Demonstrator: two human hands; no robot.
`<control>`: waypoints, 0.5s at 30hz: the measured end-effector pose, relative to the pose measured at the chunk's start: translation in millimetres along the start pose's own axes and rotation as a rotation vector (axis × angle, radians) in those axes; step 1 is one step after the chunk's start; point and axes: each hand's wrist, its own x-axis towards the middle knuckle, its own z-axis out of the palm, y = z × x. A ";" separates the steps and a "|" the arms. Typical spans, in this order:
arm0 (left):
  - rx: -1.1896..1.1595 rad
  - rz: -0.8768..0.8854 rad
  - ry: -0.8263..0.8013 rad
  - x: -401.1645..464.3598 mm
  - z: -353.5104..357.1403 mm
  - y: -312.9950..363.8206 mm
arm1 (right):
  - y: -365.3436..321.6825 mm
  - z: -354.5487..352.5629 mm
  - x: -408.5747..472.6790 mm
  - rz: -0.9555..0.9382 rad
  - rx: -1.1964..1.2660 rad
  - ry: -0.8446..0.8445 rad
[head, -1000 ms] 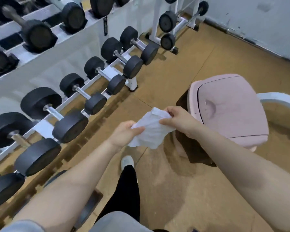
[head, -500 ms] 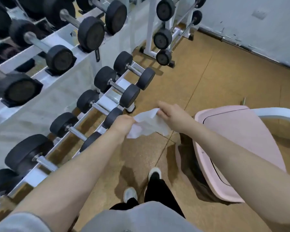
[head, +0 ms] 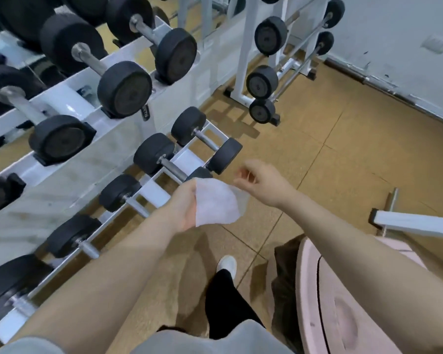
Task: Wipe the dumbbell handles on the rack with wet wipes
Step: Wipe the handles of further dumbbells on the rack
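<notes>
A white wet wipe (head: pixel 216 203) is spread out in front of me. My left hand (head: pixel 183 204) holds its left edge against the palm. My right hand (head: pixel 262 183) has curled fingers that meet the wipe's upper right corner, blurred. Both hands hover just in front of the lower tier of the white dumbbell rack (head: pixel 159 194). The nearest dumbbell handle (head: pixel 173 169) lies just above my left hand, and the near head of that dumbbell is partly hidden by the hand. Another small dumbbell (head: pixel 206 141) sits beyond it. Bigger dumbbells (head: pixel 124 88) fill the upper tier.
A pink bin with a lid (head: pixel 343 315) stands at the lower right, beside a white bench frame (head: pixel 414 223). A white upright rack with small dumbbells (head: pixel 262 81) stands ahead by the grey wall. My shoe (head: pixel 226 263) is on the brown floor.
I have stepped closer to the rack's right end. The wipe has been opened out flatter in my left hand, and the pink bin has slid to the lower right of view.
</notes>
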 end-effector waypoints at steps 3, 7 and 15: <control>-0.014 -0.013 -0.001 30.5 13.1 29.9 | 28.8 -30.2 45.2 0.106 0.146 -0.156; -0.028 0.004 -0.024 60.1 21.0 67.3 | 47.5 -52.7 99.6 0.189 0.458 -0.384; -0.069 0.022 -0.128 114.0 -1.9 113.5 | 80.5 -58.9 182.1 0.293 0.640 -0.453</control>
